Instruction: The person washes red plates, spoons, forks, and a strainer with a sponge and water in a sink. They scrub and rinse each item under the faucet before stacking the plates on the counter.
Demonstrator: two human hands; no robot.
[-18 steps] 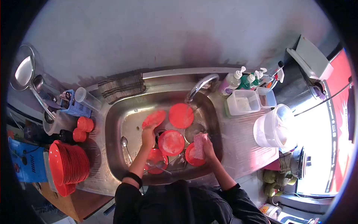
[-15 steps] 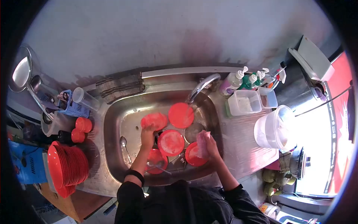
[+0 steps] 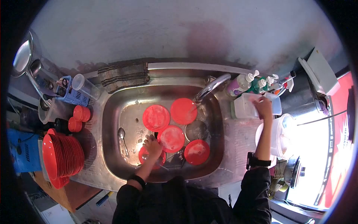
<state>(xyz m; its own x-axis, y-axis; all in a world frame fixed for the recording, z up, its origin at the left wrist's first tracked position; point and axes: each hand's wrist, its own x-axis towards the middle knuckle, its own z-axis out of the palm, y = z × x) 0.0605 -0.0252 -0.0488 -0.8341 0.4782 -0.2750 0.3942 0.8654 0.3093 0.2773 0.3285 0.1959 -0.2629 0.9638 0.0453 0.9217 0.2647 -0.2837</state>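
My left hand [image 3: 152,146], fingers spread, hovers low in the sink beside the soapy middle red plate [image 3: 170,139] and partly over a red bowl [image 3: 158,160] with a utensil across it. My right hand [image 3: 264,107] reaches over a clear rectangular tub [image 3: 244,106] right of the sink, its fingers closed on a pink sponge [image 3: 255,98] that is mostly hidden. Foamy red plates lie upper left [image 3: 156,118] and lower right [image 3: 197,152] in the sink. Another red plate [image 3: 184,111] sits under the tap [image 3: 212,86].
A spoon [image 3: 123,142] lies on the sink floor [image 3: 126,112]. Left of the sink stand stacked red plates [image 3: 63,155], small red cups [image 3: 80,114] and a blue basket [image 3: 71,95]. Pump bottles [image 3: 240,84] and a large clear tub [image 3: 282,136] stand to the right.
My right hand has moved from the lower right plate up and right to the tub, taking the sponge along. My left hand has let go of the upper left plate and moved down.
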